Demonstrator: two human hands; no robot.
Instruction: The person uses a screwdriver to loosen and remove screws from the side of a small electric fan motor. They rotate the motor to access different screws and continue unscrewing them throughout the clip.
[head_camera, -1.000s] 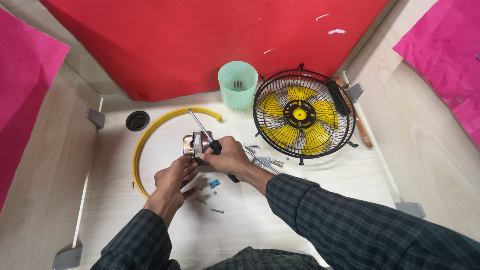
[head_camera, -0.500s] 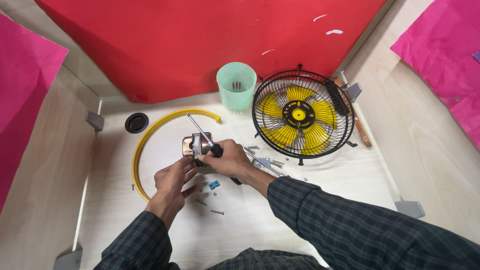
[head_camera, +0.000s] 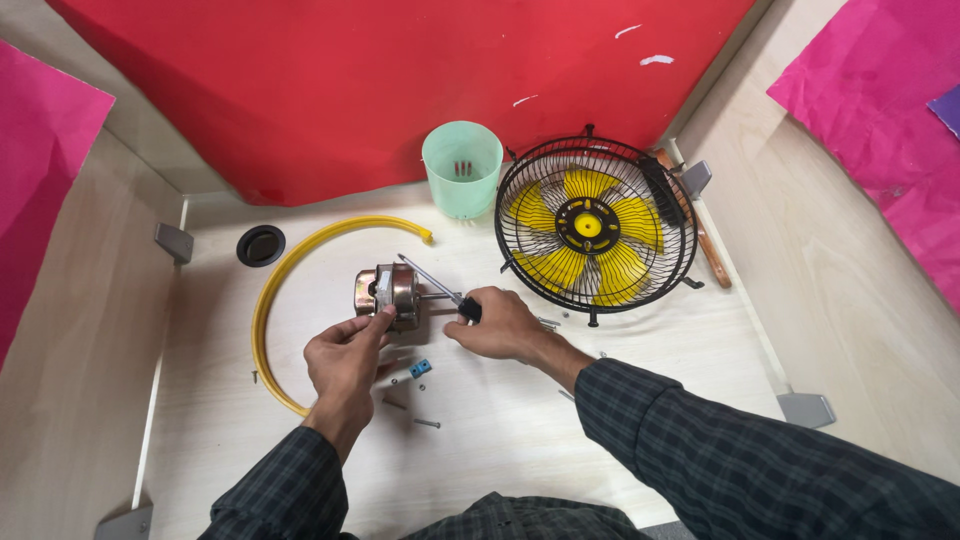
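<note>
A small metal fan motor (head_camera: 388, 290) lies on the light wooden table. My left hand (head_camera: 345, 355) grips its near side with thumb and fingers. My right hand (head_camera: 495, 325) holds a screwdriver (head_camera: 432, 279) by its black handle, and the shaft slants up-left over the motor's shaft end. A black wire fan cage with yellow blades (head_camera: 592, 230) stands to the right, beyond my right hand.
A yellow curved ring strip (head_camera: 268, 300) arcs round the motor's left side. A pale green cup (head_camera: 462, 168) stands at the back. Loose screws (head_camera: 426, 423) and a small blue piece (head_camera: 421, 368) lie near my hands. A black round grommet (head_camera: 261, 245) sits left.
My right hand with the screwdriver has moved off the motor to its right. The left hand still holds the motor.
</note>
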